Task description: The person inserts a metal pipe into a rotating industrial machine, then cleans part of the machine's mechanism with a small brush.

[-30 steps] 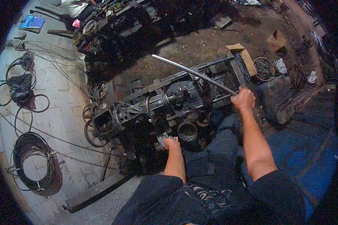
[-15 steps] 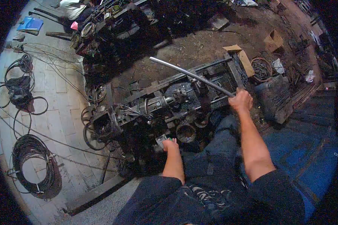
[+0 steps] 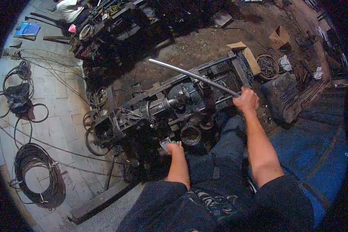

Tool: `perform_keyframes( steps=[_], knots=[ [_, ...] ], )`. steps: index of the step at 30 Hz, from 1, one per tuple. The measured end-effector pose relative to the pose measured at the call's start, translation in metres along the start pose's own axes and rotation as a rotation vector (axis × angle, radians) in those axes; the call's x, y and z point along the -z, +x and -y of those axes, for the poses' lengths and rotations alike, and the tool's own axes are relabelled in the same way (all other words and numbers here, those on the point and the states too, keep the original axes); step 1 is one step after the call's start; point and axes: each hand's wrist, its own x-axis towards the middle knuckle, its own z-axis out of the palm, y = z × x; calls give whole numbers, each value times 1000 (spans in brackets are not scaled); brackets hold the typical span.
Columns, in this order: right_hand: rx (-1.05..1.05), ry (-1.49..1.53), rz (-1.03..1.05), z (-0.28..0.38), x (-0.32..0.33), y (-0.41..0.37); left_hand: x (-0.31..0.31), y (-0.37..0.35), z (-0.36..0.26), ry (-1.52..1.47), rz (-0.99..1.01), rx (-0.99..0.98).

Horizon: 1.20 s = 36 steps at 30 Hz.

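Note:
My right hand is wrapped round the near end of a long, shiny metal rod. The rod slants up and left above a dark, greasy machine with rails and a cylindrical chuck-like part. Lower down, my left hand is closed at a small pale box on the machine's near side. A bit of green shows by its fingers, and what lies under them is partly hidden. Beside that hand is a round, dark container.
Coiled cable and looped hoses lie on the pale tiled floor at left. Opened cardboard and a round basket of metal pieces are beyond my right hand. A person in white is at the far left by another machine.
The view has shifted slightly. The rod's far end sits a little further left, still in my right hand. My left hand stays at the pale box.

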Motion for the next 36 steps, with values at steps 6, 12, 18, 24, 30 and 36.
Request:
perform_keyframes(
  steps=[6, 12, 18, 24, 30, 36],
  knots=[
    [-3, 37, -37, 0, -1, -2, 2, -12, -6, 34, 45, 6],
    [19, 30, -17, 0, 1, 2, 4, 1, -2, 28, 64, -4],
    [12, 24, 17, 1, 2, 0, 0, 6, 0, 3, -14, 23],
    [7, 13, 33, 1, 6, -2, 1, 11, 3, 18, 16, -5],
    [-3, 37, 2, 0, -2, -1, 3, 1, -3, 21, 44, 42],
    [13, 17, 8, 2, 4, -4, 3, 4, 2, 9, 48, -6]
  ],
)
